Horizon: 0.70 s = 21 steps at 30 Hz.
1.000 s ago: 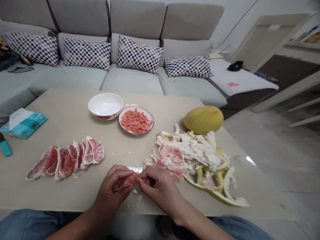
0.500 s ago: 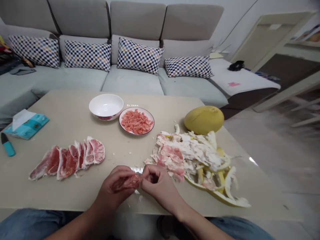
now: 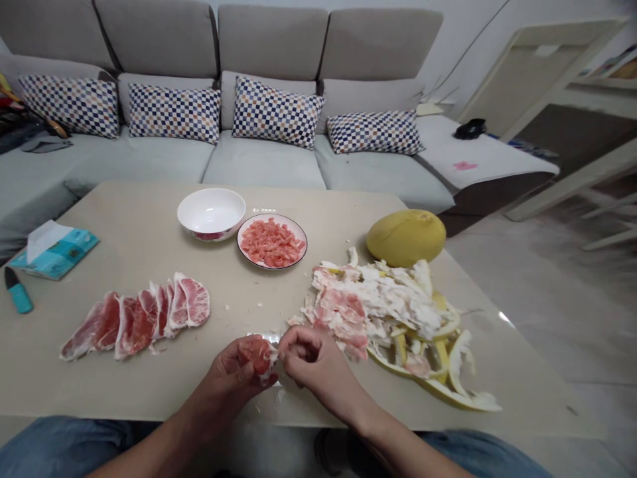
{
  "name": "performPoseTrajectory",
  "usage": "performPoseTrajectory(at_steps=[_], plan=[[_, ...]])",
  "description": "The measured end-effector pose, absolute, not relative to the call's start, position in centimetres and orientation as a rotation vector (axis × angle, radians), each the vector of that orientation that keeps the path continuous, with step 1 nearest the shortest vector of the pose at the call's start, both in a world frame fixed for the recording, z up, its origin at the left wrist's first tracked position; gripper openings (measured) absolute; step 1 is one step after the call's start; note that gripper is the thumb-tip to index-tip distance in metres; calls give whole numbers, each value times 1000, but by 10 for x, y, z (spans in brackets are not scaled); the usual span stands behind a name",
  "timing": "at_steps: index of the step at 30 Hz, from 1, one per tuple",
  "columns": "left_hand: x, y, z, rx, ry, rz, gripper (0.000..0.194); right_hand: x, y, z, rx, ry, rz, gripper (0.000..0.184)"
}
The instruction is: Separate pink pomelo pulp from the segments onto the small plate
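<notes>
My left hand (image 3: 236, 375) is closed around a pomelo segment (image 3: 257, 354), whose red flesh shows with white membrane along its right end. Thumb and fingertips of my right hand (image 3: 312, 362) pinch the membrane at that end. To the left, several pomelo segments (image 3: 139, 322) still in their skins lie in a row on the table. Beyond my hands, a plate (image 3: 242, 253) with a dark rim bears peeled pink flesh pieces (image 3: 273, 243). Right of my right hand is a heap of membrane scraps and white pith (image 3: 383, 299) on yellow peel (image 3: 448, 396).
A white bowl (image 3: 212, 211) stands behind the plate. A whole pomelo (image 3: 406, 238) sits at the right back. On the left are a blue tissue pack (image 3: 62, 252) and a small knife with a teal handle (image 3: 20, 298). Behind the table (image 3: 149, 392) is a sofa (image 3: 263, 159).
My left hand has turned the segment, so more of its red flesh and white edge now face up. My right hand keeps its pinch in almost the same spot.
</notes>
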<state>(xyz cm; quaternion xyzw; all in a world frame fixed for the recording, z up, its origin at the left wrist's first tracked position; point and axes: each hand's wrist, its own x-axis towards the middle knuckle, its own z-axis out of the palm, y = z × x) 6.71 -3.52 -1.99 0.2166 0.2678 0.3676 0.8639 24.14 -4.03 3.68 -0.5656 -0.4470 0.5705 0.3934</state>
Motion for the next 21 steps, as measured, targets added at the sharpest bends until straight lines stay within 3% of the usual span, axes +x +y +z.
performPoseTrajectory(at_steps=[5, 12, 21], plan=[[62, -28, -16, 343, 523, 815, 35, 251, -39, 41, -1471, -1134, 1435, 4], [61, -22, -16, 417, 603, 845, 38, 251, -42, 50, -1431, -1301, 1340, 24], [67, -28, -21, 532, 641, 802, 35, 240, -49, 34, -1502, -1576, 980, 15]])
